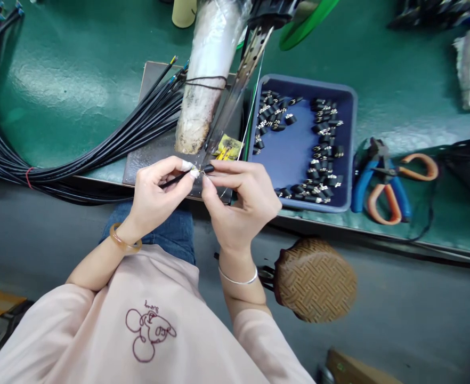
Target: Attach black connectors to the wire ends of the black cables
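My left hand (159, 194) pinches a black cable (173, 181) close to its end, with white wrapping on its fingertips. Facing it, my right hand (241, 200) holds a small black connector (208, 168) between thumb and fingers. The connector and the cable's end nearly meet; whether they touch is too small to tell. Both hands are over the front edge of a dark plate (141, 154), beneath the tip of a perforated metal tool (235, 85). A bundle of black cables (111, 152) lies to the left.
A blue tray (353, 144) of black connectors stands right of my hands. Beyond it lie blue-handled cutters (365, 186) and orange-handled scissors (392, 208). A plastic-wrapped tube (211, 58) rises behind the hands, near a yellow pad (229, 146). A stool (318, 280) stands below the table.
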Motion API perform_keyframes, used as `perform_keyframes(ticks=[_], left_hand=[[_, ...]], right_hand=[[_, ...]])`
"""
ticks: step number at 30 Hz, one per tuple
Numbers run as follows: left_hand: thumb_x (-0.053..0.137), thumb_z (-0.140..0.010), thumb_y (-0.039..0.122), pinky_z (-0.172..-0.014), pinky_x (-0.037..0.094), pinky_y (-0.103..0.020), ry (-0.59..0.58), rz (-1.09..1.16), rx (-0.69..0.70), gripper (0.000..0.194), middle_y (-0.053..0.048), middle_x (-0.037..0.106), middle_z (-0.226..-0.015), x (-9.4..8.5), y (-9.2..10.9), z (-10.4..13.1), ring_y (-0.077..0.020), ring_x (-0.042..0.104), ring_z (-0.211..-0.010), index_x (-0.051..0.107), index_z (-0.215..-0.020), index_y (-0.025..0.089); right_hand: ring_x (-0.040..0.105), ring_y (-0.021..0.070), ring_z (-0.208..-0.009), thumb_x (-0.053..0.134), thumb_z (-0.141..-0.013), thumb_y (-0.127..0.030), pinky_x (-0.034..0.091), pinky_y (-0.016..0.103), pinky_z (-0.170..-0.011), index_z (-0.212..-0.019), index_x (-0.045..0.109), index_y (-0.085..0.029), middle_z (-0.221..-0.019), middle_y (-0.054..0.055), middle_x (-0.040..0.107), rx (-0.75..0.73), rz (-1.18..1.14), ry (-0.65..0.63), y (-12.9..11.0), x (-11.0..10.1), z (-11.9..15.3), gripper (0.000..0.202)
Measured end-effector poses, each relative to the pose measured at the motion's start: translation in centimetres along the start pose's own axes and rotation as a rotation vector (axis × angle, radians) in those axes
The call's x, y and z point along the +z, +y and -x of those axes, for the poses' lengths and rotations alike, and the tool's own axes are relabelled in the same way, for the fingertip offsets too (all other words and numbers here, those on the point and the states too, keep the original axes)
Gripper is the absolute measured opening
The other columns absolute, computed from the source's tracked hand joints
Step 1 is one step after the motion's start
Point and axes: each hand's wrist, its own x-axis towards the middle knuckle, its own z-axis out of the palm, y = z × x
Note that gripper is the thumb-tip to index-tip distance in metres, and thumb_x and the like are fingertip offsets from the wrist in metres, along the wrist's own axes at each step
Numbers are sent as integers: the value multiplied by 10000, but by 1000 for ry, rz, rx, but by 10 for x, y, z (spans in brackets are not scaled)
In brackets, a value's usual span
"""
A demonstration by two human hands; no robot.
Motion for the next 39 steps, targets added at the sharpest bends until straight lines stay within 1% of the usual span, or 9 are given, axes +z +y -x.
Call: perform_keyframes(ticks=[5,14,19,25,32,39], left_hand=[[672,-816,227,-537,436,-151,-21,11,-26,119,18,602,-670,-1,0,-1,-61,521,-577,641,-730,150],[676,-808,205,-508,407,-146,-16,34,-37,123,29,561,-636,0,2,-1,-51,472,-546,624,-709,152],[686,-809,223,-496,399,-152,-18,43,-69,132,26,560,-642,-1,2,-1,-51,460,-534,622,-718,153],[682,-800,232,-495,396,-156,-26,34,-88,121,22,555,-645,-1,3,-1,-53,445,-536,624,-725,156],[661,-801,214,-492,392,-158,-39,36,-86,99,21,557,-646,-2,4,-1,-52,443,-536,626,-729,156],[660,-812,216,-495,399,-157,-45,21,-86,110,20,552,-647,-2,4,-1,-56,446,-541,619,-727,159]], right_hand=[[728,170,-857,720,-831,-112,616,338,-753,-818,658,-226,-964,13,748,-21,25,-22,-2,-2,1,130],[733,163,-846,717,-848,-124,611,330,-769,-859,661,-231,-952,12,756,-57,103,-8,-4,-1,2,122],[739,175,-874,684,-858,-127,641,332,-762,-859,642,-234,-988,24,758,-60,88,-7,-6,-1,3,115],[750,183,-871,678,-858,-140,661,348,-732,-830,615,-232,-981,41,767,-68,100,-11,-5,-2,3,116],[749,177,-863,694,-839,-116,655,337,-734,-824,611,-226,-975,43,769,-81,82,-7,-4,-2,3,139],[745,170,-857,676,-852,-119,640,332,-737,-823,605,-232,-979,33,765,-76,86,-17,-4,-3,2,137]])
